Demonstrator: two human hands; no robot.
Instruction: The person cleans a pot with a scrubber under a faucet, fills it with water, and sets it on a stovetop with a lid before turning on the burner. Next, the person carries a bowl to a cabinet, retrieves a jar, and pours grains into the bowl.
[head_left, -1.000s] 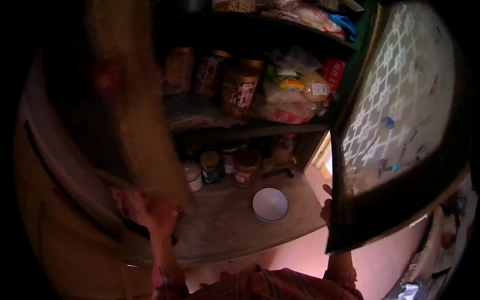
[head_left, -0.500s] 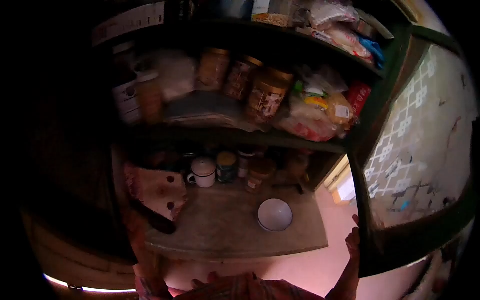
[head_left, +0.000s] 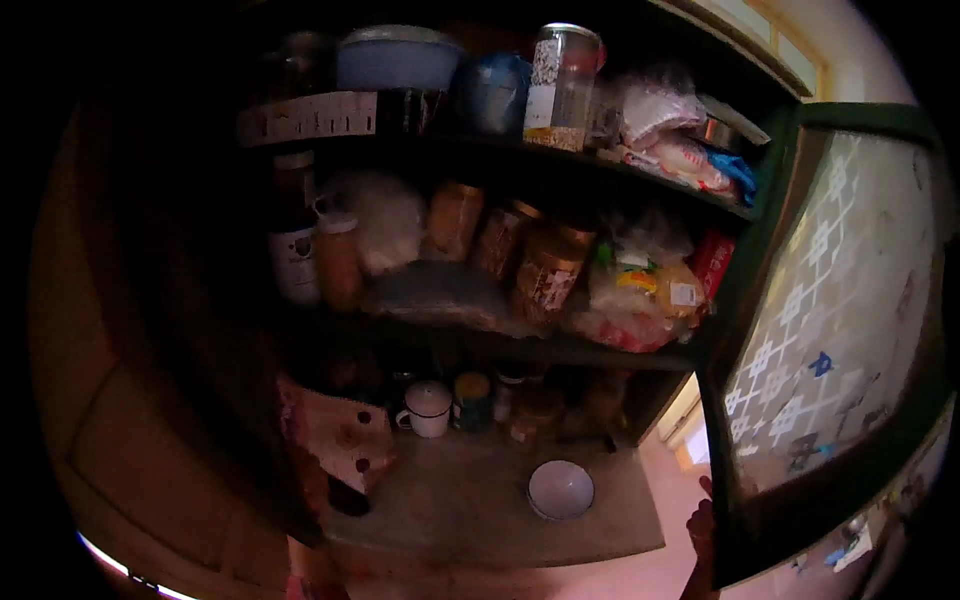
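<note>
My right hand (head_left: 703,524) is at the lower right, at the inner edge of a cabinet door (head_left: 768,530) with a patterned glass pane. The hand appears closed around this edge, part of it hidden behind the door; one finger sticks up. My left hand is out of sight. To the left of my right hand, a white bowl (head_left: 561,491) stands upright on the cabinet's lower board (head_left: 450,530). Behind it are a white enamel mug (head_left: 430,410) with a dark rim and a jar with a yellowish lid (head_left: 472,398).
The middle shelf carries brown jars with gold lids (head_left: 552,272), a bottle of brownish contents (head_left: 338,262) and plastic bags (head_left: 640,300). Above stand a clear canister (head_left: 562,88) and a blue tub (head_left: 398,60). A spotted cloth-like piece (head_left: 350,440) lies at the lower left.
My view has tilted upward, so the shelves sit lower and more of the top shelf shows. My right hand stays at the door edge. The bowl remains in place on the board.
</note>
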